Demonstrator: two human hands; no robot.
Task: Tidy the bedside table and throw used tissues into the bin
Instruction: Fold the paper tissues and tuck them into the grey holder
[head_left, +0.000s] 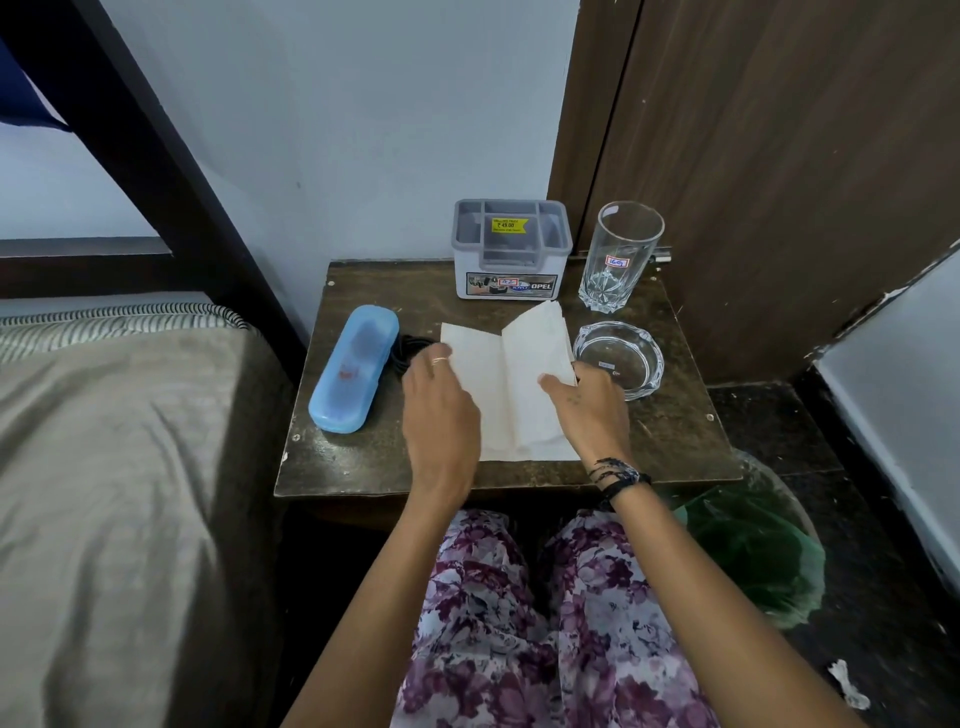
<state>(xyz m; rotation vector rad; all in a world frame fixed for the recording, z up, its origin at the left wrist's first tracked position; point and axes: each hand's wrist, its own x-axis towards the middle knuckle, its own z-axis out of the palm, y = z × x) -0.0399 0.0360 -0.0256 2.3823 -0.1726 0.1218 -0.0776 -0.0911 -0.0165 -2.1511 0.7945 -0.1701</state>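
A cream tissue (511, 384) lies spread on the dark bedside table (363, 462), its right half lifted along a centre crease. My left hand (441, 410) rests flat on the tissue's left half, fingers apart. My right hand (584, 402) grips the raised right edge of the tissue. A bin lined with a green bag (753, 551) stands on the floor at the table's right front corner.
On the table stand a blue case (353, 369), a black cable coil (410, 351), a grey organiser box (511, 249), a tall glass (618, 257) and a glass ashtray (621, 358). A bed (119, 467) is at left. A white scrap (847, 683) lies on the floor.
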